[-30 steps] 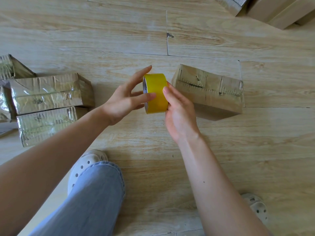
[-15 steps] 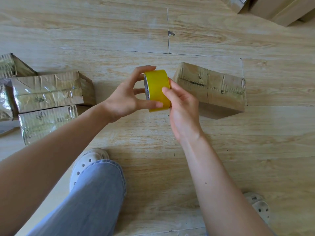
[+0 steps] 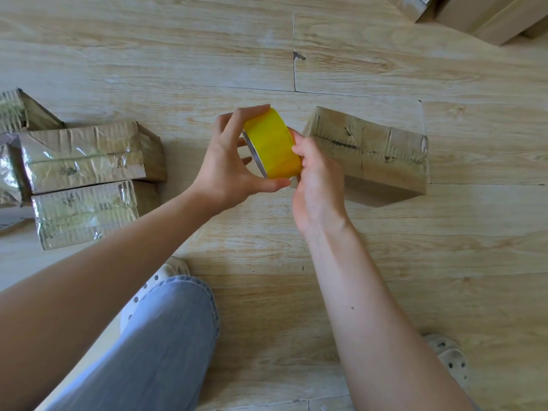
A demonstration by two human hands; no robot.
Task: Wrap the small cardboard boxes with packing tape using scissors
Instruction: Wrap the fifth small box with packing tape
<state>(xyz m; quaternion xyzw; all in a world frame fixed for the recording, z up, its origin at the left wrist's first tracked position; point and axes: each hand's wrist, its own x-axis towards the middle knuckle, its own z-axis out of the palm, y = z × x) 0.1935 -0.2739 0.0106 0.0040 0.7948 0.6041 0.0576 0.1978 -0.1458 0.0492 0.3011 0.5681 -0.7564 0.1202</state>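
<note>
Just left of the bare cardboard box (image 3: 370, 149) on the floor (image 3: 444, 262), the left hand (image 3: 225, 170) clasps the tape roll (image 3: 271, 143) steady while the right hand (image 3: 317, 179) pinches its edge with curled fingers, likely seeking the loose end.

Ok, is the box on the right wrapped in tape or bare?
Bare, on the faces that show: the right box is matte cardboard, without the glossy film on the left boxes.
</note>
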